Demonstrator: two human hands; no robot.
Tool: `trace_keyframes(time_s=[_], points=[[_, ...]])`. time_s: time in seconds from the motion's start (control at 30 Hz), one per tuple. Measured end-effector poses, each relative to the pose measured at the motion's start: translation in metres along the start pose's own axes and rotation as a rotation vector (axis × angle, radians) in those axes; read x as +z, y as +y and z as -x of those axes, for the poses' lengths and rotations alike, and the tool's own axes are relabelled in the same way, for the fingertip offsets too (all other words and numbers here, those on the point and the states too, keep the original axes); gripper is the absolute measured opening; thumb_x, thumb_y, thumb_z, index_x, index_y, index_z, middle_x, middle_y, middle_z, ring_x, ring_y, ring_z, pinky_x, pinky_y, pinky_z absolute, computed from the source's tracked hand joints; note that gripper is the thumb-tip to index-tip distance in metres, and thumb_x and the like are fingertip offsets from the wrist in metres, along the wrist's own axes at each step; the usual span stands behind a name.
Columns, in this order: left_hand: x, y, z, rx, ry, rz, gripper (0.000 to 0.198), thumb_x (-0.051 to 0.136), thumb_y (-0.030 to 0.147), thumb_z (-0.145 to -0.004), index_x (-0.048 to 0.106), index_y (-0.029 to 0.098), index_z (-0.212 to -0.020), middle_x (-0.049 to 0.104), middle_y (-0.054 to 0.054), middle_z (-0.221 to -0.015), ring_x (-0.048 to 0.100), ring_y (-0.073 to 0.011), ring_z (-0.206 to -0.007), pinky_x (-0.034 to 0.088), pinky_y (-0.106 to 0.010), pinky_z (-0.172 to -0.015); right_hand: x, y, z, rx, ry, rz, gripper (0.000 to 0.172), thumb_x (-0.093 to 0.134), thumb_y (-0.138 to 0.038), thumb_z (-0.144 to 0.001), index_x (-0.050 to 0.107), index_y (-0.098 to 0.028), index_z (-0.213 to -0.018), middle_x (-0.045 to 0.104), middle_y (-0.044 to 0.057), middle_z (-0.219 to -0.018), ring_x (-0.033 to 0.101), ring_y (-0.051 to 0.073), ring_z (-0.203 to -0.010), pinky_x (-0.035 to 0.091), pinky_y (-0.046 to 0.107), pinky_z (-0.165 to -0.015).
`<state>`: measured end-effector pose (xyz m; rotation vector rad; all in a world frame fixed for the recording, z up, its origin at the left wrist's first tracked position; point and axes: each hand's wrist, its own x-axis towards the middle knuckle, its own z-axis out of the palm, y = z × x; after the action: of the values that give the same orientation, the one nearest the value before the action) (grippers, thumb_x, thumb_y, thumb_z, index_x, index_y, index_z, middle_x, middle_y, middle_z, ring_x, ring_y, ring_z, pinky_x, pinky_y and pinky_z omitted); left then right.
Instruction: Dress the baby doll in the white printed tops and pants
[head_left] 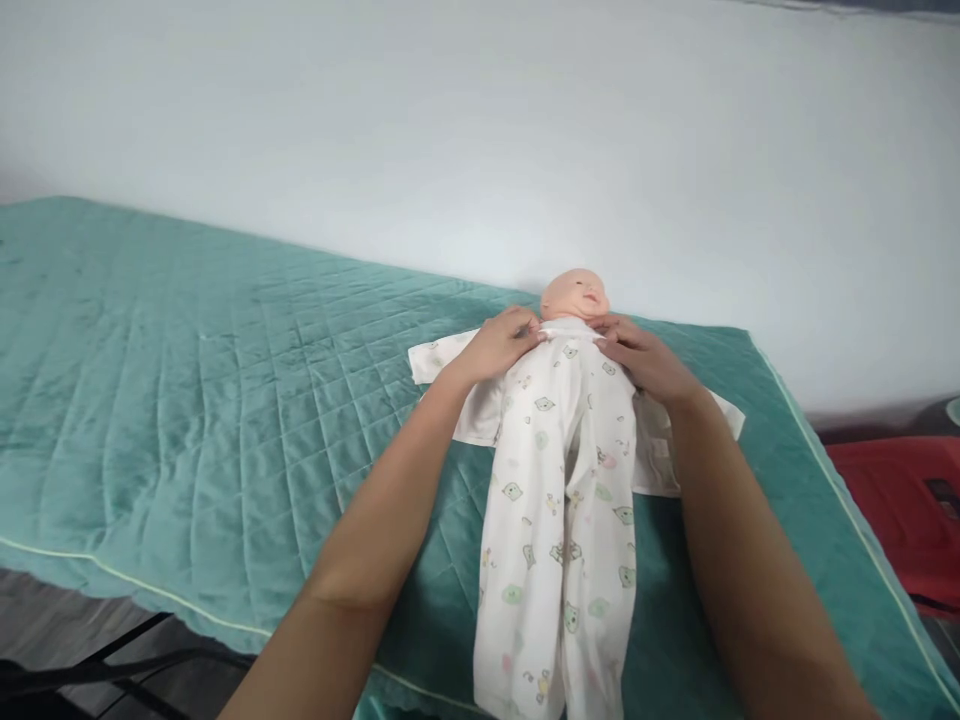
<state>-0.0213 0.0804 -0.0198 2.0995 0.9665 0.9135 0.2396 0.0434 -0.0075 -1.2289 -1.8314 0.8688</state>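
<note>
A bald baby doll [574, 295] lies face up, its head toward the wall. White patterned pants [559, 480] cover its front from the chest down, with both legs stretched toward me. Beneath them a white top [476, 415] spreads out, one sleeve to each side. My left hand [508, 342] pinches the waistband's left corner near the doll's neck. At the right corner, my right hand [637, 352] holds the waistband between thumb and fingers, just below the doll's chin. The doll's body is hidden under the clothes.
A green quilted cover [247, 400] lies under the doll and reaches far left. Behind it rises a pale wall [450, 130]. A red case [900, 500] stands beyond the right edge, and dark metal legs [127, 665] show at the lower left.
</note>
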Motion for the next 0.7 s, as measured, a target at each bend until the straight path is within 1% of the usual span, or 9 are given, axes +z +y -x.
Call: trace_keyframes(time_s=[0.07,0.13,0.2,0.27,0.37,0.43,0.47,0.6,0.7], points=[[0.006,-0.002,-0.004,-0.041,0.089,-0.032,0.021,0.052,0.036,-0.095,0.053,0.021,-0.080,0.066,-0.002,-0.091,0.060,-0.0185,-0.090,0.045,-0.032,-0.086,0.000,0.004,-0.002,0.022,0.065,0.014,0.037,0.065,-0.050,-0.086,0.055,-0.022,-0.065,0.067,0.004,-0.116,0.059,0.024,-0.115,0.040,0.038,-0.105],[0.012,-0.003,-0.009,-0.111,0.174,-0.098,0.019,0.051,0.031,-0.095,0.051,0.022,-0.078,0.062,-0.001,-0.080,0.058,-0.0185,-0.079,0.044,-0.031,-0.078,0.004,0.009,-0.006,0.074,0.160,0.065,0.035,0.063,-0.050,-0.086,0.055,-0.022,-0.065,0.066,0.001,-0.091,0.060,0.021,-0.090,0.045,0.036,-0.090],[0.017,-0.003,-0.014,-0.170,0.239,-0.169,0.017,0.052,0.027,-0.095,0.051,0.022,-0.078,0.060,-0.001,-0.075,0.057,-0.0196,-0.075,0.043,-0.032,-0.075,0.009,0.013,-0.010,0.116,0.270,0.156,0.033,0.061,-0.048,-0.085,0.054,-0.023,-0.065,0.056,-0.002,-0.070,0.052,0.017,-0.072,0.044,0.034,-0.078],[0.021,-0.005,-0.017,-0.205,0.268,-0.205,0.016,0.054,0.026,-0.095,0.053,0.023,-0.079,0.060,-0.002,-0.073,0.058,-0.0211,-0.075,0.044,-0.033,-0.076,0.016,0.014,-0.014,0.126,0.370,0.239,0.031,0.059,-0.045,-0.085,0.052,-0.023,-0.064,0.050,-0.003,-0.063,0.045,0.016,-0.066,0.042,0.033,-0.072],[0.024,-0.009,-0.017,-0.187,0.272,-0.172,0.010,0.059,0.027,-0.092,0.060,0.023,-0.083,0.065,-0.002,-0.079,0.062,-0.0215,-0.079,0.048,-0.033,-0.080,0.026,0.012,-0.012,0.098,0.467,0.225,0.024,0.059,-0.042,-0.084,0.055,-0.023,-0.070,0.057,-0.002,-0.069,0.049,0.016,-0.070,0.045,0.032,-0.075],[0.025,-0.012,-0.012,-0.115,0.277,-0.115,0.007,0.060,0.026,-0.091,0.066,0.023,-0.094,0.071,-0.002,-0.094,0.065,-0.0207,-0.091,0.049,-0.033,-0.088,0.031,0.010,-0.006,0.056,0.474,0.157,0.018,0.059,-0.040,-0.084,0.061,-0.022,-0.080,0.067,0.001,-0.083,0.057,0.018,-0.080,0.047,0.034,-0.082],[0.025,-0.013,-0.009,-0.076,0.273,-0.101,0.013,0.058,0.024,-0.092,0.069,0.023,-0.100,0.072,-0.003,-0.102,0.066,-0.0202,-0.098,0.049,-0.033,-0.093,0.032,0.009,-0.002,0.031,0.464,0.131,0.018,0.058,-0.039,-0.085,0.065,-0.022,-0.086,0.070,0.003,-0.091,0.061,0.019,-0.087,0.048,0.035,-0.087],[0.025,-0.012,0.007,-0.012,0.215,-0.206,0.032,0.048,0.024,-0.098,0.074,0.027,-0.117,0.070,-0.006,-0.125,0.063,-0.0228,-0.115,0.044,-0.038,-0.104,0.035,0.009,0.021,-0.040,0.430,0.103,0.029,0.051,-0.037,-0.093,0.072,-0.024,-0.107,0.072,0.006,-0.120,0.063,0.022,-0.113,0.044,0.041,-0.106],[0.023,-0.010,0.019,-0.014,0.202,-0.296,0.036,0.048,0.027,-0.099,0.071,0.029,-0.126,0.068,-0.006,-0.133,0.060,-0.0249,-0.120,0.041,-0.042,-0.108,0.038,0.009,0.043,0.009,0.462,0.022,0.035,0.052,-0.038,-0.094,0.072,-0.025,-0.119,0.070,0.005,-0.131,0.061,0.022,-0.124,0.041,0.043,-0.113]])
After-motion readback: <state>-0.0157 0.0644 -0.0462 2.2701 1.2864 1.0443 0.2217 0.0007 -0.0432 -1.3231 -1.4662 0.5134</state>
